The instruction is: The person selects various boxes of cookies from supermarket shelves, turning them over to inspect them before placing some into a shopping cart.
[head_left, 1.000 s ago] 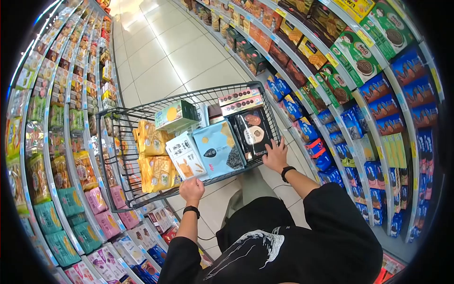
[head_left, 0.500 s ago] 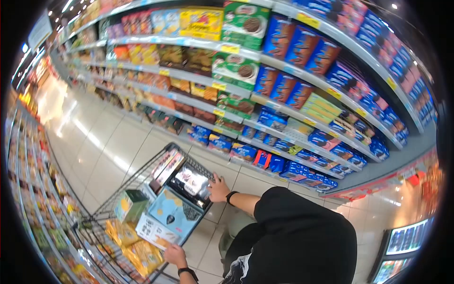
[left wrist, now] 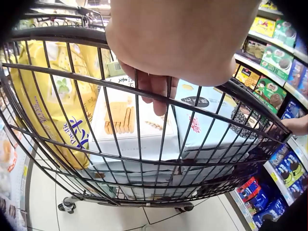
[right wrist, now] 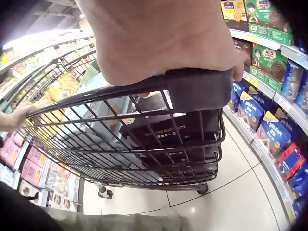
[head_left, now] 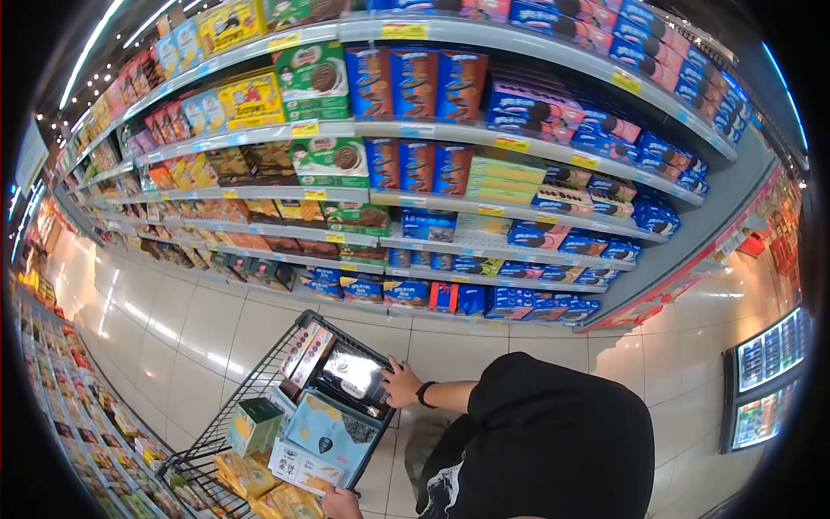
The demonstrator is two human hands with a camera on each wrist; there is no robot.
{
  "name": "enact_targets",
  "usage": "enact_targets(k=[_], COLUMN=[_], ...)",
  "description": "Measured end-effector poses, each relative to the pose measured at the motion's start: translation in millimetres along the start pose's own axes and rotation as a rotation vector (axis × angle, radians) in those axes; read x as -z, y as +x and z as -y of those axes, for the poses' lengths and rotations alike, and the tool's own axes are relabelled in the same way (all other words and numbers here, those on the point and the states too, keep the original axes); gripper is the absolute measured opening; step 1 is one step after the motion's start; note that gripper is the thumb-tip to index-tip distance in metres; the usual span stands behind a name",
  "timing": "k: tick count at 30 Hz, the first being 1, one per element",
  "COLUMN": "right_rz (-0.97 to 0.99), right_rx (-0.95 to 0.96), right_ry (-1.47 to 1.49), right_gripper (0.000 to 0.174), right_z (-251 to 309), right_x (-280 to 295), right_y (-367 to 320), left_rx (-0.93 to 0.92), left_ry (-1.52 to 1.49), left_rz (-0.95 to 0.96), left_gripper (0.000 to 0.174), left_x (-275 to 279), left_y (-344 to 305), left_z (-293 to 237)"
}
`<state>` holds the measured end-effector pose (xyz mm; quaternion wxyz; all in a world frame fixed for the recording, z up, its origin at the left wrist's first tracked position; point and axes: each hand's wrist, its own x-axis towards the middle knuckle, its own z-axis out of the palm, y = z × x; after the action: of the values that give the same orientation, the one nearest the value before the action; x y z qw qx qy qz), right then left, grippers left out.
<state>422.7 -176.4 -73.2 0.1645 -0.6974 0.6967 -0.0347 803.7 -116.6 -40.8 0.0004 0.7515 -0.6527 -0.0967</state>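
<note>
A black wire shopping cart (left wrist: 57,34) holds packaged snacks. In the left wrist view my left hand (left wrist: 180,43) grips its rim, fingers curled down inside over a white cracker box (left wrist: 120,122). My right hand (head_left: 400,385) rests on the rim at the other corner, fingers spread beside a black box (head_left: 350,372); in the right wrist view the palm hides most of those fingers. Between the hands lies a light blue package (head_left: 333,428). Yellow cracker bags (left wrist: 53,96), a green box (head_left: 255,424) and pink-and-white boxes (head_left: 305,353) fill the rest.
A long shelf (head_left: 415,203) of boxed biscuits runs beyond the cart, blue and green packs on it. Another stocked shelf (head_left: 78,415) stands at left. Tiled floor (head_left: 194,320) extends between them. At far right is a lit glass-door cooler (head_left: 765,389).
The head view has swung right, from along the aisle to facing the biscuit shelf. The cart now appears lower and further left, turned in view. Both hands stay on its rim.
</note>
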Motion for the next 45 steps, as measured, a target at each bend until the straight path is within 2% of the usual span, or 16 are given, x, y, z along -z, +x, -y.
enact_targets(k=[4, 8, 10, 13, 16, 18, 21, 24, 26, 30, 34, 36, 38, 43, 44, 45], right_rz=[0.027, 0.028, 0.061, 0.073, 0.077, 0.287, 0.322, 0.326, 0.325, 0.272, 0.224, 0.208, 0.230, 0.347, 0.391, 0.373], right_rx=[-0.008, -0.030, -0.040, -0.040, -0.058, -0.075, -0.093, -0.123, -0.135, -0.134, -0.170, -0.184, -0.199, -0.261, -0.272, -0.274], right_ry=[0.038, 0.063, 0.044, 0.076, 0.085, 0.145, 0.170, 0.147, 0.161, 0.132, 0.135, 0.174, 0.183, 0.216, 0.214, 0.221], right_gripper=[0.051, 0.053, 0.053, 0.055, 0.060, 0.069, 0.071, 0.072, 0.072, 0.068, 0.066, 0.066, 0.067, 0.077, 0.078, 0.080], right_z=[-18.1, -31.4, -38.9, -50.2, -57.2, -60.6, -63.1, -63.2, -64.6, -61.5, -53.5, -48.5, -40.5, -19.4, -12.8, -11.5], right_x=[-5.0, -14.7, -18.8, -21.2, -27.5, -9.7, -8.5, -7.2, -15.2, -27.6, -27.6, -27.6, -24.6, -25.0, -12.2, -26.2], right_y=[-44.6, -83.7, -101.8, -128.9, -149.6, -164.3, -180.0, -193.2, -197.6, -203.2, -213.4, -218.6, -222.0, -232.2, -236.6, -239.8], left_rx=[-0.015, -0.037, -0.077, -0.098, -0.116, -0.110, -0.136, -0.159, -0.168, -0.195, -0.209, -0.243, -0.391, -0.408, -0.414, -0.373], left_ry=[0.089, 0.108, 0.124, 0.141, 0.216, 0.176, 0.179, 0.220, 0.203, 0.206, 0.251, 0.213, 0.051, 0.090, 0.097, 0.109], left_rz=[0.045, -0.041, 0.020, -0.013, 0.037, 0.029, 0.020, -0.037, 0.064, 0.010, 0.150, 0.129, -0.196, -0.156, -0.184, -0.155], left_gripper=[0.037, 0.039, 0.038, 0.037, 0.036, 0.037, 0.038, 0.040, 0.041, 0.041, 0.044, 0.046, 0.023, 0.023, 0.024, 0.026], left_x=[-14.7, -26.9, -11.3, 9.1, -11.4, -17.3, -28.1, -49.2, -31.4, -31.8, -31.0, -27.8, -22.2, -14.6, -25.2, -40.4], left_y=[-24.8, -43.2, -59.3, -81.6, -83.3, -91.1, -92.3, -87.9, -95.8, -95.5, -85.7, -84.5, -86.0, -75.0, -69.2, -62.7], left_z=[2.3, -0.5, -11.1, -34.5, -21.4, -22.2, -14.6, -4.2, -11.6, -8.7, 0.7, 3.9, 1.6, 14.6, 24.6, 36.8])
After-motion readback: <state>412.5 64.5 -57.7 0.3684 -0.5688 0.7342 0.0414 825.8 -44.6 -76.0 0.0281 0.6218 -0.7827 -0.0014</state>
